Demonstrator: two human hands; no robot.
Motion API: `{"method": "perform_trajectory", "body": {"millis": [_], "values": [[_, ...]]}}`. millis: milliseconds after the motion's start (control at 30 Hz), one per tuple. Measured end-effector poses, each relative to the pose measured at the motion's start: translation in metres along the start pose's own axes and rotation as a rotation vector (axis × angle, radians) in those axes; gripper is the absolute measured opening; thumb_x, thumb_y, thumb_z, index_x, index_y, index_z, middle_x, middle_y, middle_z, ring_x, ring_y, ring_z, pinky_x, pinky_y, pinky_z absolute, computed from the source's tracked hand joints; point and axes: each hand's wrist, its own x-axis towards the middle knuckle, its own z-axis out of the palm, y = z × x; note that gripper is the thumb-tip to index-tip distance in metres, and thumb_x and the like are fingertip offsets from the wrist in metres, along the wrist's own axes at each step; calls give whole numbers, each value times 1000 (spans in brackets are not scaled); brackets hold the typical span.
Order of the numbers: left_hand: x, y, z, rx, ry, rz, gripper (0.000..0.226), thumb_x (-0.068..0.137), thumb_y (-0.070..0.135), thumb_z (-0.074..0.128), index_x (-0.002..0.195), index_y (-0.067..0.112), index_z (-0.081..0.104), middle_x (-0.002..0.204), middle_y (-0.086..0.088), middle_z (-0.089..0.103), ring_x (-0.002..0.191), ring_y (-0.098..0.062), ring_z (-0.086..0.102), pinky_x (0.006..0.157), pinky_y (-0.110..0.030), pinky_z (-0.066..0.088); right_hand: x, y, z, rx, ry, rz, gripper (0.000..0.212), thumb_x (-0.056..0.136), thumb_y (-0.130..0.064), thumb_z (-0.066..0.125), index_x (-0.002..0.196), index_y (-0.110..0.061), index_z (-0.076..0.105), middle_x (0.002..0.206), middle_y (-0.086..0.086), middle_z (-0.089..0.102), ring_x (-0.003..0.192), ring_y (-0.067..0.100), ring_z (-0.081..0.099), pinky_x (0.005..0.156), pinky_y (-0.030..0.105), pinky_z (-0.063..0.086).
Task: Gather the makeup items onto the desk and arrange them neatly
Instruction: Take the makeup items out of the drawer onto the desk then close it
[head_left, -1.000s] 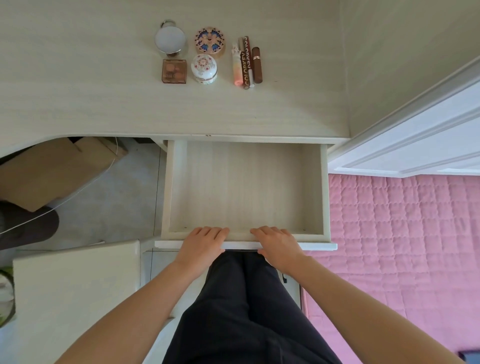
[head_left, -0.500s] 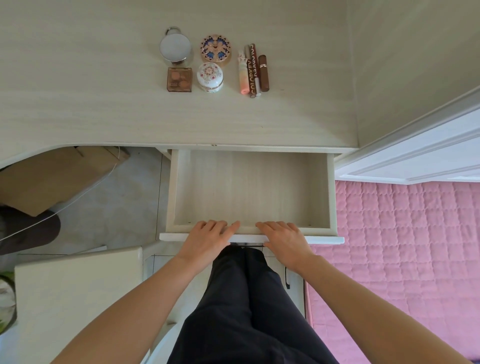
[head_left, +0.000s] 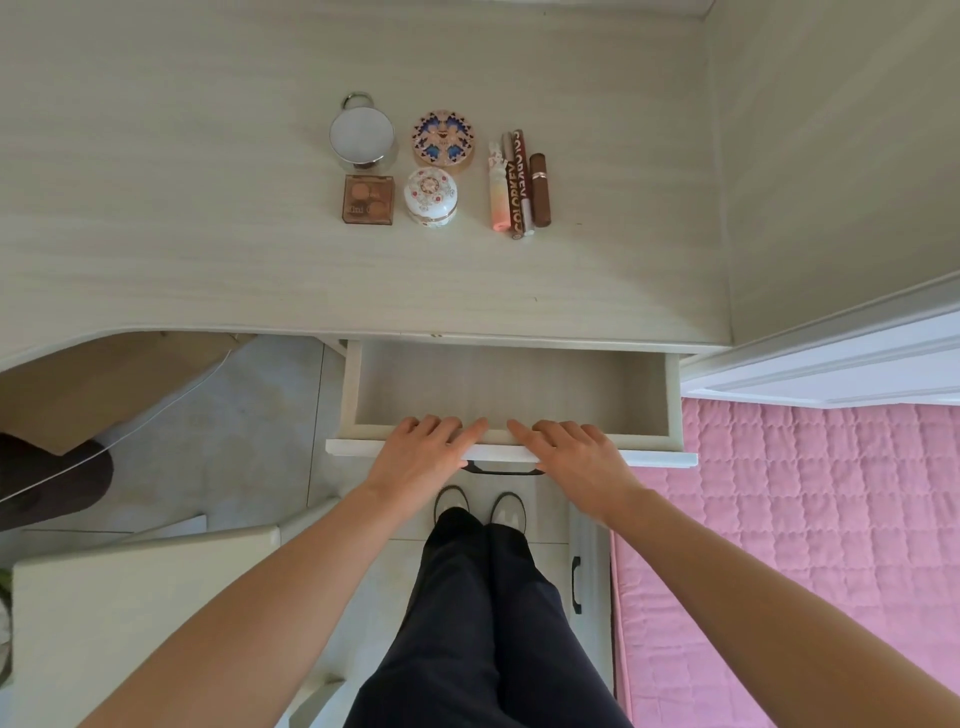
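On the pale wooden desk (head_left: 208, 234) the makeup stands in tidy rows: a round silver mirror compact (head_left: 361, 133), a patterned round compact (head_left: 443, 137), a brown eyeshadow palette (head_left: 368, 200), a white floral jar (head_left: 431, 197), and several slim tubes side by side (head_left: 518, 184). Below the desk edge a drawer (head_left: 597, 457) is partly out and holds nothing. My left hand (head_left: 421, 452) and my right hand (head_left: 571, 452) press flat on its white front panel, fingers straight over the rim.
A pink quilted bed (head_left: 805, 519) lies to the right, under a white frame (head_left: 831, 374). A pale stool or cabinet top (head_left: 130, 597) sits lower left. A cardboard box (head_left: 104, 384) and a dark object (head_left: 52, 483) lie under the desk. My legs and shoes stand below the drawer.
The drawer has slid in toward the desk, with much less of its inside showing. Both hands moved forward with its front panel.
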Motion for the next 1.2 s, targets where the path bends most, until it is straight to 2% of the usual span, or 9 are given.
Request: {"method": "perform_trajectory", "body": {"millis": [267, 500, 733, 800, 867, 933, 1000, 1100, 1200], "values": [[24, -7, -7, -44, 158, -143, 51, 63, 23, 86, 110, 14, 66, 98, 1, 67, 91, -25, 63, 79, -36, 53, 23, 12, -2, 56, 61, 87, 89, 51, -8, 84, 131, -22, 48, 105, -1, 62, 88, 22, 63, 78, 35, 52], [17, -11, -20, -145, 247, -276, 25, 74, 14, 79, 97, 13, 69, 99, 1, 68, 93, -22, 62, 78, -34, 53, 27, 8, -7, 166, 219, 166, 81, 48, 13, 73, 123, -12, 58, 110, 7, 64, 102, 29, 62, 93, 44, 50], [-3, 0, -32, -337, 312, -373, 15, 89, 17, 58, 99, 11, 68, 96, 3, 66, 94, -18, 58, 78, -29, 51, 1, -5, -12, 334, 414, 330, 45, 60, 17, 70, 98, -8, 69, 103, 6, 66, 95, 27, 63, 71, 33, 55], [-7, 6, -36, -520, 250, -565, 15, 93, 22, 55, 97, 14, 68, 96, 6, 66, 93, -14, 58, 76, -24, 48, -7, -4, -11, 388, 427, 392, 29, 72, 11, 68, 94, -9, 69, 100, 3, 65, 93, 25, 61, 68, 32, 53], [-7, 8, -35, -838, 159, -887, 15, 94, 27, 56, 95, 17, 67, 95, 7, 68, 94, -12, 62, 80, -23, 47, -13, -5, -15, 565, 404, 495, 18, 84, 2, 61, 95, -9, 69, 97, 0, 64, 91, 21, 57, 72, 28, 50], [0, 2, -34, -1284, 134, -1239, 21, 94, 30, 56, 93, 12, 65, 96, -1, 70, 92, -18, 67, 86, -33, 52, -13, -4, -20, 805, 301, 718, 15, 93, -13, 53, 95, -11, 67, 90, -4, 63, 85, 16, 56, 68, 19, 43], [9, -5, -37, -1697, 145, -1471, 27, 95, 29, 57, 103, 3, 61, 103, -12, 68, 90, -24, 70, 84, -36, 54, -8, 2, -23, 1037, 165, 1009, 28, 95, -27, 47, 80, -9, 62, 78, 0, 66, 74, 20, 57, 62, 26, 47], [21, -10, -45, -2062, 149, -1590, 28, 95, 22, 57, 114, 2, 51, 107, -22, 64, 92, -34, 69, 84, -41, 55, 1, 10, -26, 1465, 72, 1279, 29, 96, -35, 42, 90, -11, 56, 87, 10, 70, 83, 27, 67, 83, 45, 55], [28, -18, -48, -2223, 167, -1631, 27, 93, 13, 59, 115, 0, 51, 109, -30, 62, 94, -41, 67, 87, -47, 54, 11, 19, -33, 1898, 188, 1417, 21, 99, -25, 46, 107, -6, 47, 102, 19, 65, 88, 38, 66, 88, 53, 52]]}}
